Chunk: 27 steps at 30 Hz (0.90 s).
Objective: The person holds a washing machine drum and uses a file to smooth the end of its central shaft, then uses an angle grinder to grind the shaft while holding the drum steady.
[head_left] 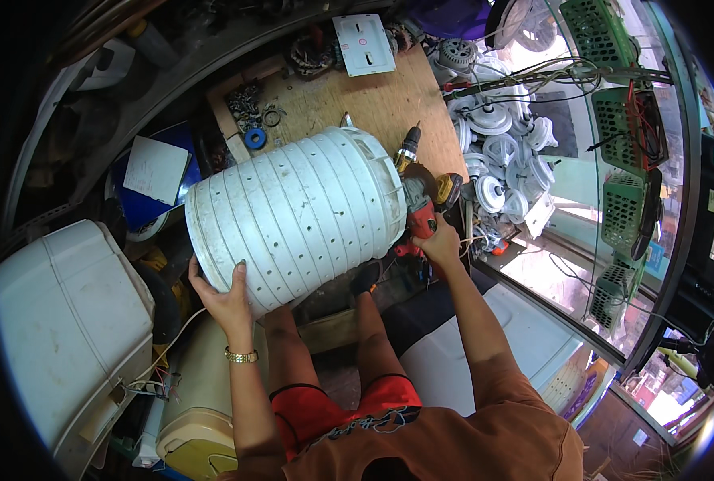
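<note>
A white perforated washing-machine tub (293,200) lies on its side over the near part of the wooden bench. My left hand (227,301) grips its left end, with the thumb on the ribbed wall and the fingers round the rim. In my right hand (441,240) is a red angle grinder (423,218), held by its body. The grinder's brown disc (421,178) is close to the tub's right end; whether they touch I cannot tell. Just beyond it, a yellow and black cordless drill (407,151) lies on the bench.
Small metal parts and a blue tape roll (255,138) sit at the bench's (317,100) left. A white metal plate (364,45) lies at the back. White plastic pulleys (501,152) are heaped to the right. Green baskets (625,204) hang beyond. White appliance housings (68,313) stand at left.
</note>
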Each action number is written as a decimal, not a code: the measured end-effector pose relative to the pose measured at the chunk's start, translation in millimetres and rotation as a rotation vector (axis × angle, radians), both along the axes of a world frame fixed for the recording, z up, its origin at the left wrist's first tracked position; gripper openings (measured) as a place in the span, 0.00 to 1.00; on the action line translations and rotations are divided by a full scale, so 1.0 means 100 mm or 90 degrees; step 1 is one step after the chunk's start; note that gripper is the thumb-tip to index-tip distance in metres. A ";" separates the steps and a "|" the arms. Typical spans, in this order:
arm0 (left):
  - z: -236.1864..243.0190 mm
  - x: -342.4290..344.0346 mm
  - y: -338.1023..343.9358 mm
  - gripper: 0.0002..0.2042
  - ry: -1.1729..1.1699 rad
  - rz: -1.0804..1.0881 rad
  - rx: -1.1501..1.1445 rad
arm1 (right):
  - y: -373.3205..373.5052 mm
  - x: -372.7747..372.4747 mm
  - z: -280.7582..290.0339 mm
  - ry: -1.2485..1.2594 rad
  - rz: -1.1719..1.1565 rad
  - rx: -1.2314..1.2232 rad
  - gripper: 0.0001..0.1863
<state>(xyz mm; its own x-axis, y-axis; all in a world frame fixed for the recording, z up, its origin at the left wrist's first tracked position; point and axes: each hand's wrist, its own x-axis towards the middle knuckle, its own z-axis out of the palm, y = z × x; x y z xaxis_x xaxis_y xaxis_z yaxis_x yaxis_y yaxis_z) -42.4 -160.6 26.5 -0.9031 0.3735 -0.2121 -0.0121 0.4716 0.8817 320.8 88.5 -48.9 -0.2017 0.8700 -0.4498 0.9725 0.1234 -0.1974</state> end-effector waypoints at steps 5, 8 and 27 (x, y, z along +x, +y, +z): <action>-0.01 0.00 -0.01 0.40 -0.014 0.005 0.019 | 0.02 -0.02 -0.01 0.007 0.001 0.005 0.41; -0.02 0.01 -0.02 0.40 -0.016 0.008 0.021 | 0.00 -0.01 -0.01 0.011 0.004 0.007 0.40; -0.05 0.02 -0.04 0.40 -0.022 0.005 0.037 | 0.01 -0.02 0.01 0.001 -0.008 -0.004 0.41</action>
